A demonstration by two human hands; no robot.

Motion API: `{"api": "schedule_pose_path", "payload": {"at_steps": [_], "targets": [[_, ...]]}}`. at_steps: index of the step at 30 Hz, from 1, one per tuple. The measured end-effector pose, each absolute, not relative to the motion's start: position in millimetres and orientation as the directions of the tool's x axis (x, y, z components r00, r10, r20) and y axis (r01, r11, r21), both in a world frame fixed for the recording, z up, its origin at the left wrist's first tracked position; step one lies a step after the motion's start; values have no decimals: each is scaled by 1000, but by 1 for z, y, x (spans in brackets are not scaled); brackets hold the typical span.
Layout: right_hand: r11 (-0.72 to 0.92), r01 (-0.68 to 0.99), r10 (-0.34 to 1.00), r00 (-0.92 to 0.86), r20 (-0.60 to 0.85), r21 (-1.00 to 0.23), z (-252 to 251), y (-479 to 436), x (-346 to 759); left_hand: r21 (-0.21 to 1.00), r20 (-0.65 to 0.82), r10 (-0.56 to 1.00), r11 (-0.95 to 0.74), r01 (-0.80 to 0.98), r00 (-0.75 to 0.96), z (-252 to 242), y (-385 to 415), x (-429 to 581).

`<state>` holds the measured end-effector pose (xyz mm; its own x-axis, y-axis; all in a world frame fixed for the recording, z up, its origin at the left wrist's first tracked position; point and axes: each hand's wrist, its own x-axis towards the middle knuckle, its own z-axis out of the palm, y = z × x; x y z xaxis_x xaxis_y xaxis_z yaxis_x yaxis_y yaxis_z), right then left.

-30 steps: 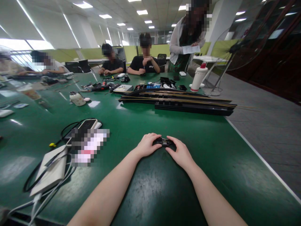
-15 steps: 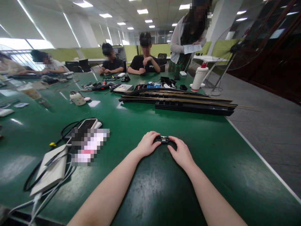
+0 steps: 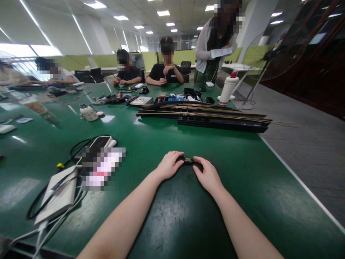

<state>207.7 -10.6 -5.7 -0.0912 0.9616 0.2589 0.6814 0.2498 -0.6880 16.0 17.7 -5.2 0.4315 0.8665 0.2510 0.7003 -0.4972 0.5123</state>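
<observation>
A small black device (image 3: 188, 160) with a gold-coloured middle is between my two hands, low over the green table (image 3: 172, 208). Its exact kind is too small to make out. My left hand (image 3: 170, 165) pinches its left end between thumb and fingers, which hide that end. On the other side, my right hand (image 3: 207, 173) has its index fingertip at the device's right end, the thumb just below. Both forearms reach in from the bottom of the view.
To my left lie a phone (image 3: 98, 145), a white power bank (image 3: 58, 194) and tangled cables. Long black strips (image 3: 223, 124) with thin brass-coloured rods lie farther back. Beyond are tools, a small jar (image 3: 88, 112) and a white bottle (image 3: 228, 90). Several people are around the table.
The small device has tipped slightly between my fingers, so less of its pale inside shows. My hands stay almost in place. Across the table, the standing person's paper has shifted a little.
</observation>
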Motion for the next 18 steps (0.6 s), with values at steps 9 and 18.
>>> {"api": "schedule_pose_path", "payload": {"at_steps": [9, 18], "targets": [[249, 660, 962, -82, 262, -708, -6, -11, 208, 522, 248, 871, -489, 698, 424, -5, 18, 16], [258, 651, 959, -81, 273, -714, -6, -12, 208, 544, 257, 864, -500, 673, 434, -10, 21, 14]]}}
